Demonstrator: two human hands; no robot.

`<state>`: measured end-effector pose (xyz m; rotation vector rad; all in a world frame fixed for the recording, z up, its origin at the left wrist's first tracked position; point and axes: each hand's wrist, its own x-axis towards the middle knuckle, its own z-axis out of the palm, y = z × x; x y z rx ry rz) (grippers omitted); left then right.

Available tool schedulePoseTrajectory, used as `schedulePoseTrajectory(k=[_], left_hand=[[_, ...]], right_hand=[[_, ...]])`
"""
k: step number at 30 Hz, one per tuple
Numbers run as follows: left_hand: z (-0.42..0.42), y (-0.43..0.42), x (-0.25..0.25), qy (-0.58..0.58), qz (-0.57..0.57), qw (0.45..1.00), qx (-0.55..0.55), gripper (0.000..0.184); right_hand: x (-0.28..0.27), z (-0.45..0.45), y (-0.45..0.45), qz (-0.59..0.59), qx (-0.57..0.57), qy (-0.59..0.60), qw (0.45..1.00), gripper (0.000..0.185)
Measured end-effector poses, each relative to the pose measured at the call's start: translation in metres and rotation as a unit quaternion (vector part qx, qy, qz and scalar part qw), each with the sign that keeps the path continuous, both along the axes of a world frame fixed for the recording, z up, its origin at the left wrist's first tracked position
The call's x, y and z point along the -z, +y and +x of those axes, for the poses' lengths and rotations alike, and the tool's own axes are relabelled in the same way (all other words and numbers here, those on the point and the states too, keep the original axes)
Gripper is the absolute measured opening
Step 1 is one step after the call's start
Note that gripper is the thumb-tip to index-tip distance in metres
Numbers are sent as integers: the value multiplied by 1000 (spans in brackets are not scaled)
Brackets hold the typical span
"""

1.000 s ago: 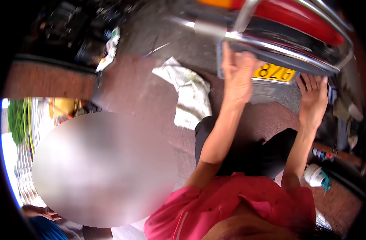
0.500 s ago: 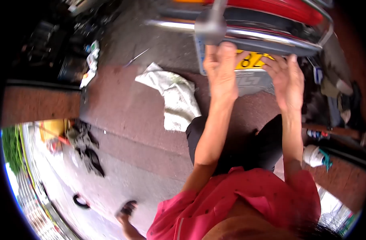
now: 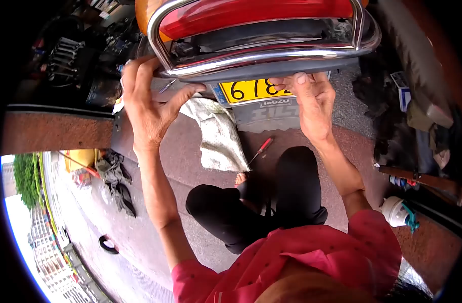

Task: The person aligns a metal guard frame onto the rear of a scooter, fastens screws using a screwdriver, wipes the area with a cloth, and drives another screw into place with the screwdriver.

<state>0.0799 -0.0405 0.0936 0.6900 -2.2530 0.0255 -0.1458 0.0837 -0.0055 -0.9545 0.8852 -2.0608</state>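
Observation:
The rear end of a vehicle, probably a motorcycle, fills the top of the view, with a chrome rail (image 3: 271, 54) around a red tail light (image 3: 261, 20). Below its dark lower trim (image 3: 271, 69) hangs a yellow number plate (image 3: 246, 91). At the rail's left end is my left hand (image 3: 152, 103), its thumb spread well apart from the raised fingers, which reach up to the metal. My right hand (image 3: 314, 101) is up against the trim's underside, right of the plate's digits; its fingers are bent beside the thumb, and anything between them is hidden.
A whitish cloth (image 3: 215, 134) lies on the floor, with a red-handled screwdriver (image 3: 263, 146) near it. Several wrenches (image 3: 66, 55) are at the upper left. A white bottle (image 3: 395, 211) stands at the right. A black ring (image 3: 108, 244) lies at the lower left.
My left hand has gone from the plate to the rail's left end, its thumb now spread. The view has shifted, bringing the screwdriver into sight. My right hand stays below the trim.

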Motion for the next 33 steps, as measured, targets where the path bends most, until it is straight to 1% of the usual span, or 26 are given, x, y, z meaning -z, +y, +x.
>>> schedulePoseTrajectory(k=[1,3,4,7,8,9,11,12,13,14,15,16,17,18,19,21,22,23,24,25,27,31,32,33], left_hand=[[1,-1,-3,-57,-64,996,-11,67],[4,-7,-7,-70,-85,994,21,57],[7,-8,-8,-61,-47,997,18,51],[12,-18,-16,-105,-28,993,44,51],[11,-18,-17,-89,-21,994,67,50],[10,-19,-17,-58,7,995,82,45],[7,-28,-20,-72,-34,990,120,44],[4,-30,-20,-75,-77,985,136,45],[3,-31,-18,-74,-120,979,150,45],[3,-33,-16,-66,-121,979,148,43],[3,-37,-14,-61,-145,975,160,38],[2,-43,-11,-48,-171,968,176,36],[2,-47,-9,-38,-198,961,187,34],[0,-49,-10,-33,-227,953,198,28],[-1,-51,-11,-31,-232,948,214,24],[-1,-59,-8,-21,-265,938,224,21],[-3,-62,-5,-4,-289,934,212,18],[-3,-64,-1,2,-304,932,196,9],[-3,-65,0,18,-297,933,205,5],[-4,-66,0,31,-289,933,215,5],[-5,-67,-1,32,-272,933,231,12],[-4,-66,-5,21,-253,935,246,13],[-4,-66,-6,19,-251,935,249,13],[-4,-66,-5,22,-241,937,252,13]], right_hand=[[-1,1,0,-6,-2,3,1000,39],[0,-1,-3,-33,-2,26,999,33],[3,-3,-6,-46,2,36,998,33],[13,0,-11,-57,22,50,997,35],[14,2,-13,-60,39,52,996,36],[16,7,-13,-45,49,36,997,38],[15,16,-12,-20,94,10,995,43],[10,24,-13,-13,130,-4,991,47],[14,26,-12,9,122,-16,992,50],[14,32,-12,11,132,-46,990,53],[7,42,-16,10,137,-75,988,55],[-2,52,-18,45,148,-101,983,64],[-6,60,-20,49,164,-110,979,68],[-10,68,-24,53,175,-122,976,71],[-14,76,-29,56,183,-133,972,75],[-23,90,-39,41,205,-174,962,75],[-28,96,-43,35,213,-196,957,75],[-31,103,-45,28,221,-218,950,74],[-34,105,-49,23,230,-248,941,73],[-35,107,-52,10,239,-262,935,72],[-35,108,-58,-14,252,-290,923,71],[-43,112,-69,-55,246,-340,906,74],[-46,113,-72,-68,261,-351,897,76],[-46,114,-73,-87,244,-357,898,77]])
